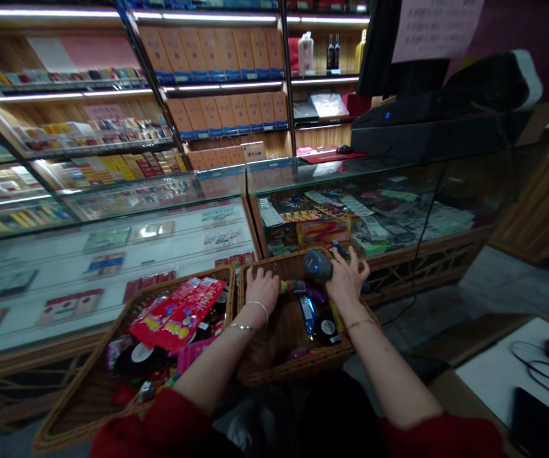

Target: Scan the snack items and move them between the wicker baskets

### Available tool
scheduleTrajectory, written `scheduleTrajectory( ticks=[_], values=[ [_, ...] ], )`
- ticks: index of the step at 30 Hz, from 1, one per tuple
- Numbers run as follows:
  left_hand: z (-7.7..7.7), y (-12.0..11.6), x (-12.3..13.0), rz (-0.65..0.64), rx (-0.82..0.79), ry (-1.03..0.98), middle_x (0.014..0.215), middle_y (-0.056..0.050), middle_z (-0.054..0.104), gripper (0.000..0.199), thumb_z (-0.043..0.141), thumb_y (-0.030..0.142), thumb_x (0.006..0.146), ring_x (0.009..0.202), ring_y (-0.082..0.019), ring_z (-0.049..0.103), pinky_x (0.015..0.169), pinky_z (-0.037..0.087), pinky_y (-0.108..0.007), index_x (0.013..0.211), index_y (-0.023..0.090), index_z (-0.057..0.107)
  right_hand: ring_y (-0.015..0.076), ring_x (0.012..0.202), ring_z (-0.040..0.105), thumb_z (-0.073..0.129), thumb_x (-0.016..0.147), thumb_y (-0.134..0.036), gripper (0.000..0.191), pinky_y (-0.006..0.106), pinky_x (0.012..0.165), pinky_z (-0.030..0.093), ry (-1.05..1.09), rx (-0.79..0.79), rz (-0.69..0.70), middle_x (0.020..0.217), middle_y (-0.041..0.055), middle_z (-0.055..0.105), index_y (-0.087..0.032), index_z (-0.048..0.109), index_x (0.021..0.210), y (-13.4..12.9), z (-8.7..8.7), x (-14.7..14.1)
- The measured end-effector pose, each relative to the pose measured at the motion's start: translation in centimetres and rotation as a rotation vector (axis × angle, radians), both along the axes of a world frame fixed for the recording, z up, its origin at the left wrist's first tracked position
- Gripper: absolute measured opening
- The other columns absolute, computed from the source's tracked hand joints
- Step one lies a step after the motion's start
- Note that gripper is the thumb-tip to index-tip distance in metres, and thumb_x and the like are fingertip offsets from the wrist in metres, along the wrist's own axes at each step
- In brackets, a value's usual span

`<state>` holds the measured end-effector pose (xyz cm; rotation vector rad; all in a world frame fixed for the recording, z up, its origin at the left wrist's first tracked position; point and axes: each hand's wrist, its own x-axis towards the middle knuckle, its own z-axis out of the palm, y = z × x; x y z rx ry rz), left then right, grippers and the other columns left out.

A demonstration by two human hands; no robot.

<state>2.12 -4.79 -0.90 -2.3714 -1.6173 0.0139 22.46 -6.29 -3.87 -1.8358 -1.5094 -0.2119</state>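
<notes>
My right hand (348,278) is wrapped round the handle of a dark barcode scanner (317,264), whose head with a blue light points left over the right wicker basket (298,370). My left hand (261,294) rests at the left side of that basket, fingers bent and slightly apart. Close by its right edge is a colourful candy packet (293,286); I cannot tell whether they touch. Inside the basket lie a purple packet (315,292), a shiny blue packet (308,313) and a round black item with a white label (327,327).
A left wicker basket (71,416) holds red snack packets (179,312) and other sweets. Behind stand glass display counters (179,207) and lit shelves with boxes. At right, a white tabletop (498,362) bears a black phone-like object (539,420) and a cable (532,364).
</notes>
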Motion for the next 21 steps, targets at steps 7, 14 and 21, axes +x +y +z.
scheduleTrajectory(
  ticks=[7, 14, 21],
  values=[
    [1.5, -0.7, -5.8, 0.004, 0.33, -0.212, 0.157, -0.004, 0.04, 0.026, 0.063, 0.033, 0.084, 0.151, -0.038, 0.013, 0.116, 0.011, -0.071, 0.108, 0.028, 0.07, 0.0292, 0.142, 0.029, 0.048, 0.073, -0.009, 0.032, 0.058, 0.108, 0.017, -0.058, 0.055, 0.034, 0.133, 0.0029, 0.065, -0.022, 0.07, 0.093, -0.1, -0.1, -0.7],
    [1.9, -1.7, -7.7, 0.14, 0.299, -0.258, 0.162, 0.0, 0.029, 0.035, 0.062, 0.038, 0.087, 0.152, -0.039, 0.004, 0.116, 0.004, -0.072, 0.121, 0.036, 0.066, 0.0288, 0.142, 0.029, 0.049, 0.069, -0.01, 0.033, 0.057, 0.108, 0.015, -0.12, 0.063, 0.122, 0.132, 0.0025, 0.065, -0.021, 0.07, 0.092, -0.3, 0.9, -1.7],
    [1.6, -1.8, -8.4, 0.209, 0.275, -0.284, 0.162, 0.0, 0.029, 0.037, 0.059, 0.041, 0.088, 0.151, -0.041, 0.006, 0.114, 0.007, -0.076, 0.125, 0.038, 0.064, 0.0291, 0.142, 0.029, 0.05, 0.069, -0.009, 0.032, 0.056, 0.107, 0.017, -0.107, 0.093, 0.192, 0.131, 0.004, 0.066, -0.022, 0.071, 0.09, -0.9, 1.6, -4.6]
  ],
)
